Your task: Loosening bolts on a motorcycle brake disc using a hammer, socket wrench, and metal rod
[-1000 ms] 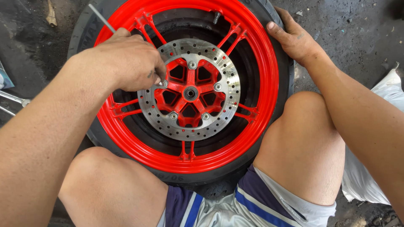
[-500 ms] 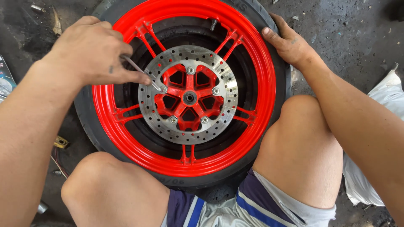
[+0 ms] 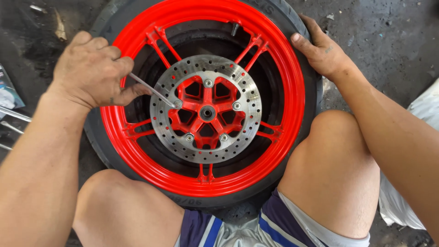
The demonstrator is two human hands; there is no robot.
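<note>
Fingers (image 3: 120,64) around thin hex key (image 3: 151,90), bright red wheel (image 3: 292,87).

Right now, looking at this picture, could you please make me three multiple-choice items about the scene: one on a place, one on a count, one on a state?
1. Where does the right hand rest?
A. on the tyre's upper right edge
B. on the brake disc
C. on a knee

2. How many bolts hold the brake disc to the red wheel?
A. three
B. five
C. eight

3. What is the state of the left hand?
A. open and flat
B. closed on a thin metal hex key
C. holding a rag

Answers: 1 A, its fingers lie over the tyre and rim edge. 2 B, five bolt heads ring the hub. 3 B, the key's tip sits at the left bolt.
</note>
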